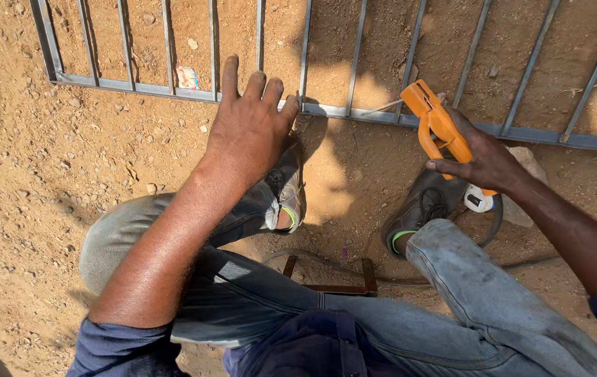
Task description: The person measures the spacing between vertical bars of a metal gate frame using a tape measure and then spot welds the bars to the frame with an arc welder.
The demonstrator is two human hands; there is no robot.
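Head view, right hand (483, 160) grip clenched around orange electrode holder (438, 126), left hand (246, 126) released, spread over metal gate rail (354, 113)

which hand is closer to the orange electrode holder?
Right. The right hand grips the orange electrode holder by its handle, over the metal grille. The left hand is apart from it, off to the left, fingers spread over the grille's bottom rail.

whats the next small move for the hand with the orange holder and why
Probably lower the right hand so the orange holder tips down toward the rail of the metal grille. The holder's tip hangs just above the rail near a bar joint, not clearly touching it, while the left hand lies open on the rail beside it, seemingly steadying the frame.
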